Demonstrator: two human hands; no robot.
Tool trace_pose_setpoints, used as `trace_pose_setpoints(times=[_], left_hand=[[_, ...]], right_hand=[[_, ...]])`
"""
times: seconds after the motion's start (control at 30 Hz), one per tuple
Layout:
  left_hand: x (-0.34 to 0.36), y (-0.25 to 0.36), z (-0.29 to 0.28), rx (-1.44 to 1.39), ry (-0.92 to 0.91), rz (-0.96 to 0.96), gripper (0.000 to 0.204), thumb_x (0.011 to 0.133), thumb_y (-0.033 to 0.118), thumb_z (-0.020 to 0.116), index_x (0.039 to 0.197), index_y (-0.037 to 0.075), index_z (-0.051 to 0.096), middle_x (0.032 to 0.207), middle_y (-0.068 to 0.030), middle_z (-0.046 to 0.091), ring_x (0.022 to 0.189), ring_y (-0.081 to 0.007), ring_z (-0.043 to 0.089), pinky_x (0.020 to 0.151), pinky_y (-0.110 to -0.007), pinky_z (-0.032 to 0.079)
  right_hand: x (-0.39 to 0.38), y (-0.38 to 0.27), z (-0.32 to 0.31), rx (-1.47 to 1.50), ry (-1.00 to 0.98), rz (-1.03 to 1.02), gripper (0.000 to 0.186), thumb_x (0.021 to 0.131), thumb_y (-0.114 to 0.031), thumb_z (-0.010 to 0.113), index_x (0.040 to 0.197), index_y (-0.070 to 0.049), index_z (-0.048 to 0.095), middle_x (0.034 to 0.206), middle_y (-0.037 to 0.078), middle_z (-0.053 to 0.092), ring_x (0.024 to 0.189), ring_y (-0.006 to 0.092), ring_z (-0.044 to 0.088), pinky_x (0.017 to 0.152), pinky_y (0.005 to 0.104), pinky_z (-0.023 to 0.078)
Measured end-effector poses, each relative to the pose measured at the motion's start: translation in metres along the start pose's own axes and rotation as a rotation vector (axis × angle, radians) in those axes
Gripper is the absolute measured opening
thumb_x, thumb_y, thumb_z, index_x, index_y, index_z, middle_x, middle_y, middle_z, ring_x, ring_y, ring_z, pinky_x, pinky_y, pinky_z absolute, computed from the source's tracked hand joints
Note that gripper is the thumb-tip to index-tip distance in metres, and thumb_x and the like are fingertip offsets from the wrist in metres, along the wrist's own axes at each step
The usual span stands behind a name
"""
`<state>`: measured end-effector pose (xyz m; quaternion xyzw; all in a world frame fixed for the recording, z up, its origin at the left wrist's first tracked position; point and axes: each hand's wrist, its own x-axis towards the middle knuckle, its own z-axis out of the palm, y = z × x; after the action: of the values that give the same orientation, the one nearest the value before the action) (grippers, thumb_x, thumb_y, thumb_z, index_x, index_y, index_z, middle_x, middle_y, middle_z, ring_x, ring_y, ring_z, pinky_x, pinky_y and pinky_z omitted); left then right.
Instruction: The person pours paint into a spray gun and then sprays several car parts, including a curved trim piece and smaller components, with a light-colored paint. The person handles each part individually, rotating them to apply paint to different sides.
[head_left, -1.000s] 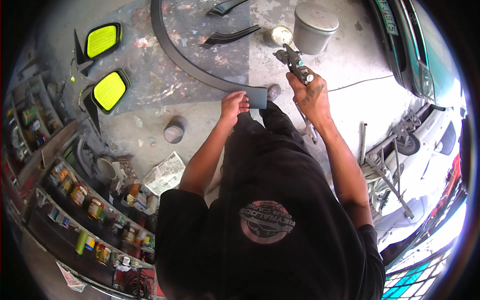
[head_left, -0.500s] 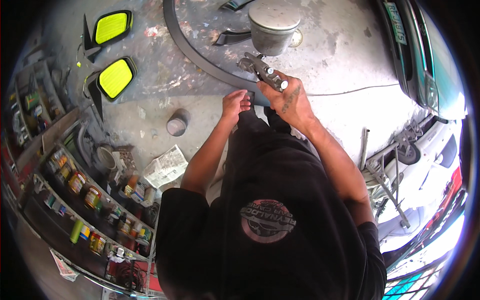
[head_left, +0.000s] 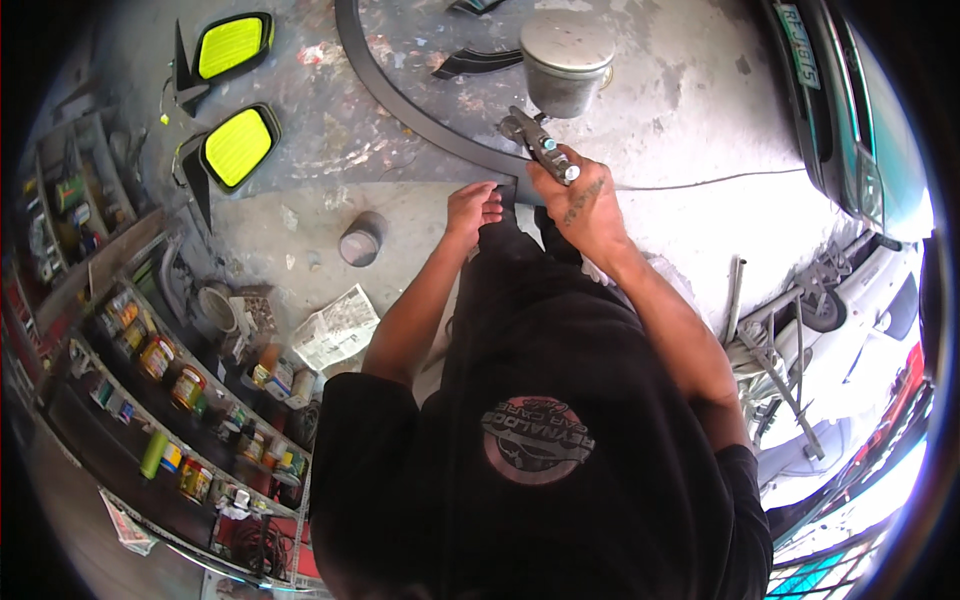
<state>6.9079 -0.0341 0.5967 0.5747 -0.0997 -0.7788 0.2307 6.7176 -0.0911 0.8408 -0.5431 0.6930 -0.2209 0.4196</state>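
Right hand between one and two o'clock, and it's wrapped firmly around a spray gun, grip filled, nozzle end tilted up toward twelve. The gun sits at one o'clock, and just beyond it, same direction, there's the round grey lidded cup, hiding part of a black trim piece up at twelve.

Over to the left hand, twelve o'clock, fingers loosely curled, half narrow, nothing to be seen in it! Close by those fingertips runs the long grey curved strip, sweeping down from eleven, its near end between the two hands (touching the left fingers or not, I can't tell from here).

Across at ten and half past, two black wing mirrors with bright yellow faces, both beside the paint-flecked dark sheet. A dark can stands at ten o'clock, nearer the middle; newspaper spread between eight and nine; crowded shelves at eight. And out at two o'clock, the green car, with a thin dark line along the pale floor toward it
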Motion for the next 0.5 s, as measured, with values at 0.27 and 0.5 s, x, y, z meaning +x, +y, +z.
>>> trace_pose_setpoints(times=[0.27,0.5], left_hand=[[0.005,-0.003,0.002,0.038,-0.012,-0.015,0.026,0.100,0.018,0.066,0.121,0.003,0.068,0.096,-0.0094,0.070,0.075,-0.0187,0.070,0.063,-0.033,0.060],[0.005,-0.002,0.007,0.034,0.009,0.001,0.025,0.099,0.019,0.066,0.118,0.003,0.069,0.096,-0.0100,0.071,0.071,-0.0186,0.070,0.061,-0.033,0.060]], right_hand=[[-0.014,0.014,-0.003,0.105,0.008,0.012,0.032,0.095,-0.026,0.070,0.106,0.004,0.068,0.062,0.006,0.058,0.053,0.0118,0.052,0.054,0.0324,0.046],[-0.006,0.011,0.009,0.072,0.091,-0.034,0.032,0.095,-0.025,0.070,0.105,0.005,0.068,0.064,0.007,0.060,0.053,0.0124,0.054,0.053,0.0327,0.046]])
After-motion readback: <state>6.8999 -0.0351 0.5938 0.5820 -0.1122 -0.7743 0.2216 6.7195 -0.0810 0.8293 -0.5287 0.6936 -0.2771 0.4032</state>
